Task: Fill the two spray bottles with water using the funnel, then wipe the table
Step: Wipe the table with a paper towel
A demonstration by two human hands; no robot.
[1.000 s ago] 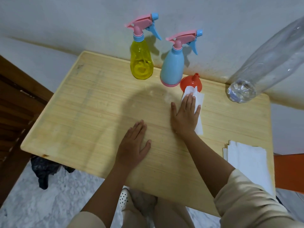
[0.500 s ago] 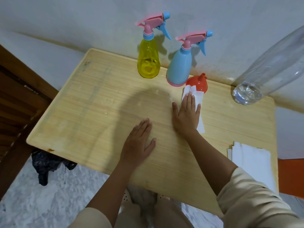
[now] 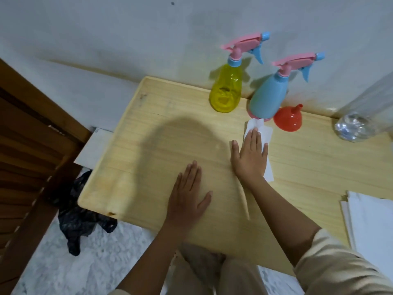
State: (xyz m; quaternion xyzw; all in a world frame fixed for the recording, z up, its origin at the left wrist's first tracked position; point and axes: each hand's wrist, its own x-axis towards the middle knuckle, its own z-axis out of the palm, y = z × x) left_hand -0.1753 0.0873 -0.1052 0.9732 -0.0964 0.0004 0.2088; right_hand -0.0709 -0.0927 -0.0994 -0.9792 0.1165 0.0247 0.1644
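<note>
The right hand (image 3: 251, 158) lies flat, fingers extended, pressing a white paper tissue (image 3: 260, 133) onto the pale wooden bench (image 3: 148, 145); the grip is fully open and encloses nothing, the tissue being held by palm pressure only. The left hand (image 3: 188, 199) rests flat and empty on the bench at 7 o'clock of the right hand, apparently as a brace. The far edge of the tissue touches or nearly touches the base of the opaque light-blue spray bottle with pink trigger head (image 3: 268, 99). The inverted orange plastic funnel (image 3: 288, 120) stands just beside the tissue at 2 o'clock, and the translucent yellow spray bottle with pink trigger head (image 3: 226, 92) stands at 11 o'clock. Hazard: a forward wiping stroke is likely to strike the blue bottle or the funnel, tipping either one; a filled bottle falling could leak onto the wiped surface. The large clear plastic bottle (image 3: 361, 116) at 3 o'clock leans and may roll if the bench is jolted. No brand, label or legible writing is visible on any item.
</note>
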